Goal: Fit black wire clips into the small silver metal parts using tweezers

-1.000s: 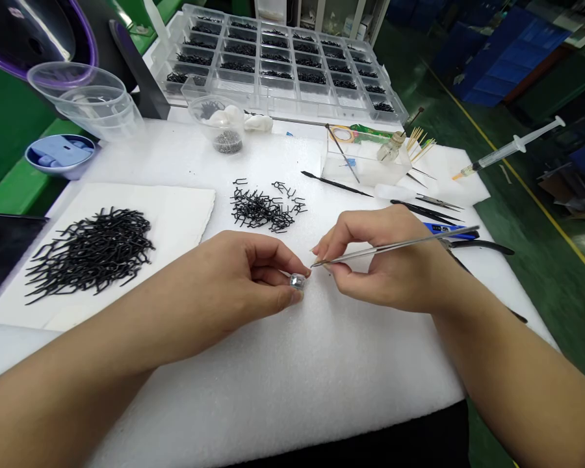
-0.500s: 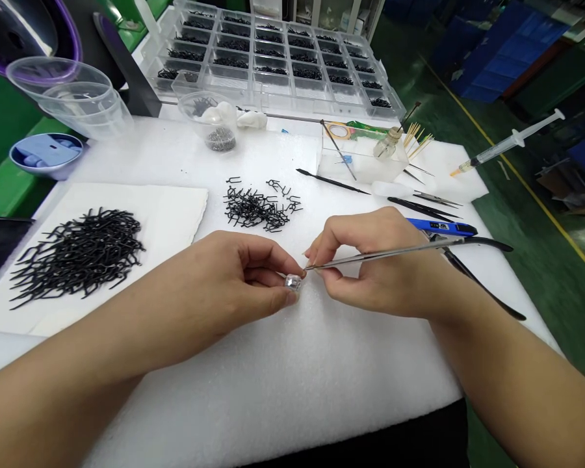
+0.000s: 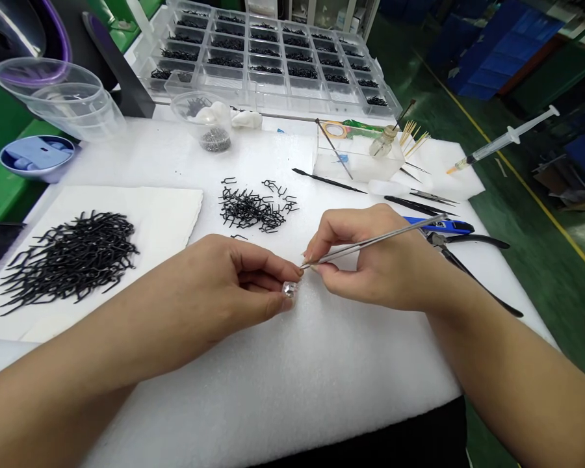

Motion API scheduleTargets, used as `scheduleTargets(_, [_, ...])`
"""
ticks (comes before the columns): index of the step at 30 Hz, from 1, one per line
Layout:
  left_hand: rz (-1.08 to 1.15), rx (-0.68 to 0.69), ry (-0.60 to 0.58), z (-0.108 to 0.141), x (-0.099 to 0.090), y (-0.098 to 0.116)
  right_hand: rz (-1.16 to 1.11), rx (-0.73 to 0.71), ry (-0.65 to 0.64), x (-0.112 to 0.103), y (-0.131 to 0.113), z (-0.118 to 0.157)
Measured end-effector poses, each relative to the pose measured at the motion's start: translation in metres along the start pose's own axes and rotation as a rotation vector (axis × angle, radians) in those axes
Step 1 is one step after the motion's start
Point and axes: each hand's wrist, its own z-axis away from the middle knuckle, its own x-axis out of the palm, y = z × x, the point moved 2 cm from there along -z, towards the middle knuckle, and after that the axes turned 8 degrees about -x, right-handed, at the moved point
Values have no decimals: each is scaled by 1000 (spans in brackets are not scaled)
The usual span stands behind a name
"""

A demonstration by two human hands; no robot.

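The left hand [image 3: 224, 286] pinches a small clear faceted piece [image 3: 288, 289] between thumb and fingers. The right hand [image 3: 370, 260] grips steel tweezers [image 3: 370, 246], tips just beside the piece at 1 o'clock. A slipped tip could knock it onto the white foam sheet [image 3: 331, 370].

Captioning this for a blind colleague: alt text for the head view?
The left hand pinches a small clear faceted piece over a white foam pad, while the right hand holds steel tweezers beside it. Piles of bent black wire lie beyond.
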Motion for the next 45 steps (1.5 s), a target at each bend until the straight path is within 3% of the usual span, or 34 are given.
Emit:
scheduleTargets(31, [10, 68, 45, -1, 1, 1, 22, -4, 43, -1, -1, 0])
scheduleTargets(38, [84, 90, 67, 6, 2, 15, 5, -42, 102, -1, -13, 6])
scheduleTargets(45, [189, 156, 118, 3, 7, 7, -91, 137, 286, 6, -20, 6])
